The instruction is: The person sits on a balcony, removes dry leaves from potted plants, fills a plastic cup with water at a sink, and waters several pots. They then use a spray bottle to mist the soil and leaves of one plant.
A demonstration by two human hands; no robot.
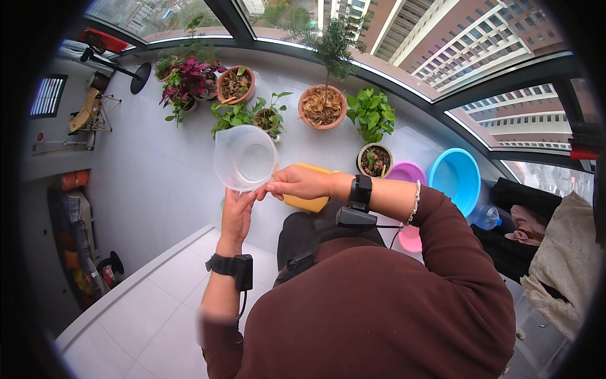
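A translucent plastic pitcher [246, 158] with a pouring lip is held up in front of me, and no liquid can be made out in it. My left hand [236, 213] grips it from the near side, low in the picture. Reaching in from the right, my right hand [296, 182] has its fingertips at the pitcher's near right edge, close to the left fingers; the handle is mostly hidden by the fingers. Below my right hand and forearm lies a yellow plastic container [303, 201], partly covered by them.
Potted plants line the window side, among them a small tree in a terracotta pot [323, 108], a leafy green plant [371, 113] and a flowering pot [375, 160]. To the right are a blue basin [453, 182], a pink basin [408, 173] and a plastic bottle [486, 218]. A raised floor edge [142, 265] runs at left.
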